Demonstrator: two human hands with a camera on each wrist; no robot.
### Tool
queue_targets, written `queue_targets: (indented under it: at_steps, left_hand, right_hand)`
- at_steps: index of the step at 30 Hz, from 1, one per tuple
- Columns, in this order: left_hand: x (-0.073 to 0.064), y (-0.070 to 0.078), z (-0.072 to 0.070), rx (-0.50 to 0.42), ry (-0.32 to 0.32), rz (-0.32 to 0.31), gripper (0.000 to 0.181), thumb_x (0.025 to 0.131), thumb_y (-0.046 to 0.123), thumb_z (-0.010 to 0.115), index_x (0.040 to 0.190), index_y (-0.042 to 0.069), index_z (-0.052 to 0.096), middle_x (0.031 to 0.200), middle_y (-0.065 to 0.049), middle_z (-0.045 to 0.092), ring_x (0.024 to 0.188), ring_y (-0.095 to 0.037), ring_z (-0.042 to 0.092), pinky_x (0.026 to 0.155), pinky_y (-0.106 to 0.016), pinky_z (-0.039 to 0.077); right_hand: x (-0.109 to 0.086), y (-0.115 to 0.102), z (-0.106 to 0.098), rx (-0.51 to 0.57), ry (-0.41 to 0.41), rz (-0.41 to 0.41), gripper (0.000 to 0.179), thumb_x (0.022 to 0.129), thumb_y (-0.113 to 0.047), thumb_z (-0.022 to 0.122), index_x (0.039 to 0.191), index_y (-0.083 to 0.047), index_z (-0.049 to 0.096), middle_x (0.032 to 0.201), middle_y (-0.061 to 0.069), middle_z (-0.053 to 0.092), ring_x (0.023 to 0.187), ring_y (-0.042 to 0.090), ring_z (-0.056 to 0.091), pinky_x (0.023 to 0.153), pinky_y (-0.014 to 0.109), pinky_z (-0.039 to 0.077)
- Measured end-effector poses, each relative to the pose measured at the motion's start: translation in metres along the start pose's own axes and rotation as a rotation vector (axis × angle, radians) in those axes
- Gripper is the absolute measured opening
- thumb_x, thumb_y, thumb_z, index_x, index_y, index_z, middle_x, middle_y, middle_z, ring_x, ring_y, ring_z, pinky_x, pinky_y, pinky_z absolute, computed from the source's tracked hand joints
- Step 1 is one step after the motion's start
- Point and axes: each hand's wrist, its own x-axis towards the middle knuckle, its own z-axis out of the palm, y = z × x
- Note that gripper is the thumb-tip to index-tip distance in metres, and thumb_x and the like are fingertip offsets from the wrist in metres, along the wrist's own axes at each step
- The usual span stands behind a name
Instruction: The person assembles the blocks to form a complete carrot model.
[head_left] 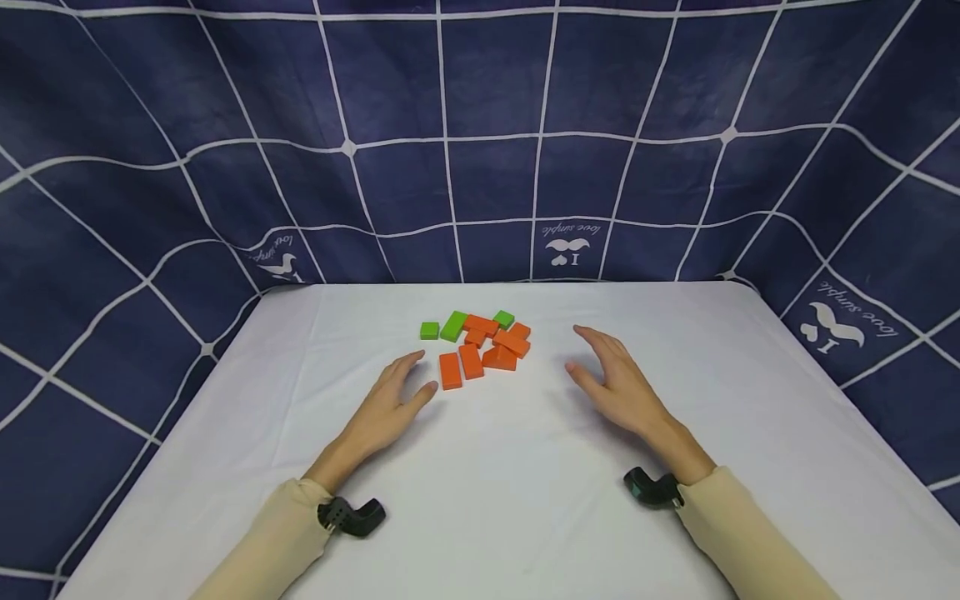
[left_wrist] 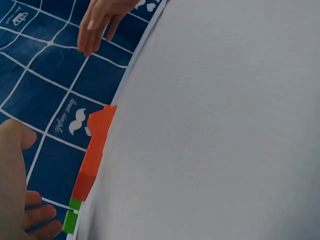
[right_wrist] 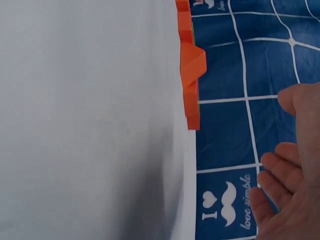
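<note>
Several orange blocks [head_left: 451, 371] and a few green blocks [head_left: 453, 326] lie in a loose cluster towards the back of the white table, some leaning on or overlapping others. To the left of the cluster is my left hand [head_left: 384, 412], fingers extended and thumb apart, holding nothing. My right hand [head_left: 618, 387] hovers to the right of the blocks, likewise with spread thumb and nothing in its grasp. In the left wrist view the orange blocks [left_wrist: 95, 150] appear edge-on beyond the left hand [left_wrist: 20, 185]. The right wrist view has the right hand [right_wrist: 295, 175] with relaxed fingers, apart from the orange blocks [right_wrist: 192, 65].
A white cloth [head_left: 480, 500] covers the table. Dark blue curtains [head_left: 487, 92] with white grid lines rise behind the table and along both sides. Black curved devices [head_left: 352, 517] sit at each wrist, by the beige sleeves.
</note>
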Motion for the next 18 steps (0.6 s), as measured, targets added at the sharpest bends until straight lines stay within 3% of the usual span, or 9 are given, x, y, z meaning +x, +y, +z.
queue_targets:
  at_steps: [10,18]
  left_hand:
    - [0.035,0.007,0.017,-0.003,-0.014,0.027,0.075,0.095,0.039,0.069,0.158,0.011,0.040,0.160,-0.013,0.042,0.149,-0.033,0.038,0.123,-0.053,0.031]
    - [0.039,0.003,0.021,0.010,-0.031,0.040,0.078,0.092,0.039,0.071,0.158,0.010,0.040,0.159,-0.012,0.043,0.150,-0.032,0.037,0.124,-0.053,0.030]
  right_hand:
    - [0.034,-0.017,0.023,0.055,-0.060,-0.022,0.062,0.100,-0.037,0.064,0.155,-0.015,0.046,0.156,0.010,0.048,0.147,0.030,0.041,0.120,0.057,0.035]
    - [0.055,-0.032,0.055,0.096,-0.123,-0.100,0.059,0.096,-0.028,0.069,0.149,-0.008,0.053,0.149,0.012,0.055,0.144,0.033,0.044,0.121,0.054,0.035]
